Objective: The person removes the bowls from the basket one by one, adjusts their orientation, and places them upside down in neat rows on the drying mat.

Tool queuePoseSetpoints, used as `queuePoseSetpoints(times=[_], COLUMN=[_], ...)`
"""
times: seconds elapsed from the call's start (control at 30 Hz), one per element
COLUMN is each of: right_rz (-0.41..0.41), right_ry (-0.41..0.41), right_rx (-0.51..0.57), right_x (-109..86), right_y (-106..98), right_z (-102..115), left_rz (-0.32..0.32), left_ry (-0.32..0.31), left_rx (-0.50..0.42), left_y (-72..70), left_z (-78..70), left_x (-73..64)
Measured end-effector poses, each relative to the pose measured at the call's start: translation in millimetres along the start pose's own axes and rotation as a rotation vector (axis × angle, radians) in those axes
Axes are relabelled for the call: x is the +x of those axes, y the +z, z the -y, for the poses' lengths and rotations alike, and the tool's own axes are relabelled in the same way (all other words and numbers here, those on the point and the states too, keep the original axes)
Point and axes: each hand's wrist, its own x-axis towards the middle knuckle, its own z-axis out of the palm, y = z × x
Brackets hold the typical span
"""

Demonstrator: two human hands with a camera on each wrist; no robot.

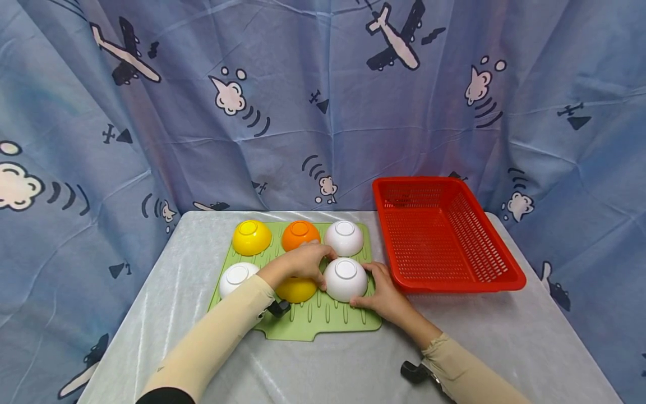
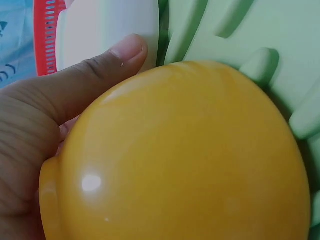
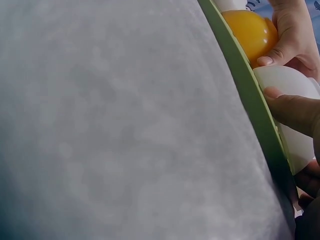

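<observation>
Both hands hold an upside-down white bowl (image 1: 346,280) at the front right of a green drying mat (image 1: 323,314). My left hand (image 1: 305,262) reaches over the front yellow bowl (image 1: 296,289), its thumb against the white bowl's left side and its fingers toward the back. From the right, my right hand (image 1: 382,293) curves round the bowl, thumb at the front and fingers behind. In the left wrist view the yellow bowl (image 2: 190,155) fills the foreground, beside the left thumb. The right wrist view shows the right thumb pressed on the white bowl (image 3: 287,82).
More upturned bowls stand on the mat: a yellow one (image 1: 252,238), an orange one (image 1: 300,234) and a white one (image 1: 344,238) behind, another white one (image 1: 237,276) at front left. A red plastic basket (image 1: 456,290) sits right of the mat on the grey-covered table (image 1: 166,314).
</observation>
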Motion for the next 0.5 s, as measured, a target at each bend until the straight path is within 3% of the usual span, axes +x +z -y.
queuePoseSetpoints(times=[0.23,0.5], right_rz=[-0.001,0.038], right_ry=[-0.024,0.021], right_rx=[-0.007,0.016], right_x=[-1.2,-1.4], right_y=[-1.0,-5.1], right_z=[-0.3,1.0], left_rz=[0.028,0.044], left_ry=[-0.007,-0.015], left_rx=[0.016,0.034], left_y=[-2.2,-1.9], left_z=[-2.1,-3.1], left_x=[1.8,2.0])
